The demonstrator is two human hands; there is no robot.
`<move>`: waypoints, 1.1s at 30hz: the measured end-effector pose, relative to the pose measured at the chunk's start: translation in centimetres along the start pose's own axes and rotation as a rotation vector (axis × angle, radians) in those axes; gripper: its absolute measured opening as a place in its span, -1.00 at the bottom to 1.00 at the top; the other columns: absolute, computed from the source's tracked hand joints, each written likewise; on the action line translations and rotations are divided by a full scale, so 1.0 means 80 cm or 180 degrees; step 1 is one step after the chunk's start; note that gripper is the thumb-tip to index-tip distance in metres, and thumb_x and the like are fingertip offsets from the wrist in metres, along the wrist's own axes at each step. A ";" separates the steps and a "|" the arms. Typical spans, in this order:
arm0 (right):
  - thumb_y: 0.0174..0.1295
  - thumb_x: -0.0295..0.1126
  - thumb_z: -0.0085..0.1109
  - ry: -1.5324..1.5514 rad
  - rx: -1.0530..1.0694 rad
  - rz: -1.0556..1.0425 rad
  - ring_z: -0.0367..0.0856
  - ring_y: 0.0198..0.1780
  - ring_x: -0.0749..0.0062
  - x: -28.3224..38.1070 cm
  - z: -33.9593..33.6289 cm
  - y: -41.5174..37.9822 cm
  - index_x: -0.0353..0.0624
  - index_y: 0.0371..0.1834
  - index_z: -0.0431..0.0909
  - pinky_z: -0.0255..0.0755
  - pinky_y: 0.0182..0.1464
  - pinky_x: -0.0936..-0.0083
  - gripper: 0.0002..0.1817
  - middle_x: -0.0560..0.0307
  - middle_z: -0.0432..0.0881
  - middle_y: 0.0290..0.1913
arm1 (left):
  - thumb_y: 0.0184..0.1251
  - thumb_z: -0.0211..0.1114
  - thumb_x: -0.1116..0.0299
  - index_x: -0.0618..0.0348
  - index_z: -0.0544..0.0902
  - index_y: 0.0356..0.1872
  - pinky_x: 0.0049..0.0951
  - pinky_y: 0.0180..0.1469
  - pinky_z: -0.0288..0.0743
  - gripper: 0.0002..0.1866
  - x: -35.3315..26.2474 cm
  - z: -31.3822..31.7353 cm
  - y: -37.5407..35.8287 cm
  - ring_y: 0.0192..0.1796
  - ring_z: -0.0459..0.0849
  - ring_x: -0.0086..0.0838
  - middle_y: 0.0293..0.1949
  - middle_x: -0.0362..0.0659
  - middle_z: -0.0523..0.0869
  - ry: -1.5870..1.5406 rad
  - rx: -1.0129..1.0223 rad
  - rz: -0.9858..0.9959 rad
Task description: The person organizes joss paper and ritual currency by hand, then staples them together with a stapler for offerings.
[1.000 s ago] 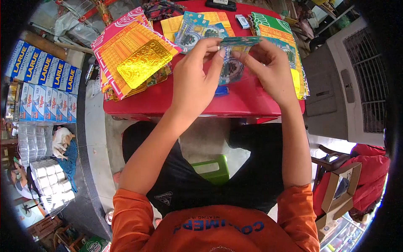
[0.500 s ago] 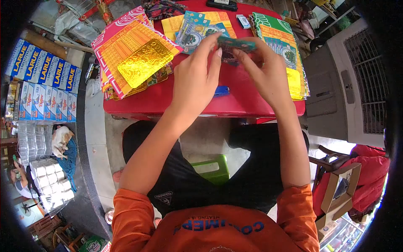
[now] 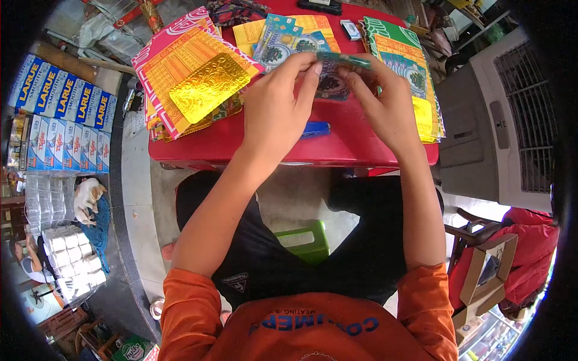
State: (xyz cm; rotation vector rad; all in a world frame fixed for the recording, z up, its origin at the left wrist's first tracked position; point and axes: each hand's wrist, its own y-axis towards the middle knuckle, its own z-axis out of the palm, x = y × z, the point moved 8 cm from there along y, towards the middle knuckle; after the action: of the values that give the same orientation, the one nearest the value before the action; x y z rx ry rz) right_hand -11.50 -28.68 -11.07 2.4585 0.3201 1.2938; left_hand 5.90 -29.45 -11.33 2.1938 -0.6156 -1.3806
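Note:
Above the red table, my left hand and my right hand pinch a small bundle of teal printed paper notes between them, seen nearly edge-on. Just beyond my left fingers, more teal notes lie fanned on a yellow-orange printed sheet. Left of my hands is a pile of pink and orange printed papers, topped by a gold foil sheet. On the right, a second pile has a green sheet, teal notes and a gold sheet.
A small blue object lies near the table's front edge, and a black item at the back. A green stool stands below. Beer cartons are stacked left, near a cat. A large grey appliance stands right.
My hands stay together on the teal notes, which have tilted slightly to a more edge-on angle. My left hand has shifted a little left and down.

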 end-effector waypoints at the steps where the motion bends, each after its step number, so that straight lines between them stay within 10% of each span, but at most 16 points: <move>1: 0.37 -0.32 0.30 0.0001 0.0004 0.0000 0.62 -0.50 0.27 0.002 0.000 0.000 -0.23 0.00 0.67 0.41 -0.40 0.37 -0.75 -0.10 0.72 -0.39 | 0.49 0.29 0.38 0.23 0.70 -0.02 -0.29 -0.17 0.66 -0.82 0.000 -0.002 0.001 -0.17 0.83 -0.11 -0.20 0.06 0.82 -0.0063 -0.0018 -0.0032; 5: 0.37 -0.27 0.32 -0.0309 -0.0011 -0.0060 0.56 -0.52 0.22 0.009 -0.003 0.001 -0.27 -0.10 0.63 0.38 -0.42 0.33 -0.74 -0.10 0.67 -0.45 | 0.50 0.34 0.35 0.34 0.71 0.00 -0.42 -0.04 0.68 -0.75 0.001 -0.005 0.001 -0.11 0.84 -0.41 -0.15 0.03 0.84 -0.0062 0.0027 -0.0241; 15: 0.39 -0.30 0.27 -0.0279 0.0051 -0.0184 0.62 -0.39 -0.16 0.003 0.012 -0.002 -0.32 -0.14 0.49 0.41 -0.36 0.18 -0.73 -0.22 0.64 -0.40 | 0.51 0.31 0.33 0.32 0.70 0.00 -0.35 -0.08 0.69 -0.75 0.000 0.000 -0.001 -0.13 0.87 -0.23 -0.21 0.09 0.83 0.0414 0.0129 -0.0005; 33: 0.38 -0.35 0.27 -0.0167 0.0097 -0.0018 0.66 -0.40 0.13 -0.008 0.014 -0.004 -0.29 0.02 0.60 0.48 -0.31 0.32 -0.73 -0.12 0.74 -0.30 | 0.54 0.24 0.38 0.28 0.62 -0.02 -0.28 -0.24 0.61 -0.82 0.012 0.003 -0.005 -0.25 0.83 -0.16 -0.24 0.09 0.79 0.0510 0.0192 -0.0037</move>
State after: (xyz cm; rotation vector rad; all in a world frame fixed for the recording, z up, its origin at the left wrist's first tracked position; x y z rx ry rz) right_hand -10.96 -28.84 -12.24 2.5102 0.3353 1.2287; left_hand 6.10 -29.77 -12.33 2.3313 -0.5933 -1.1914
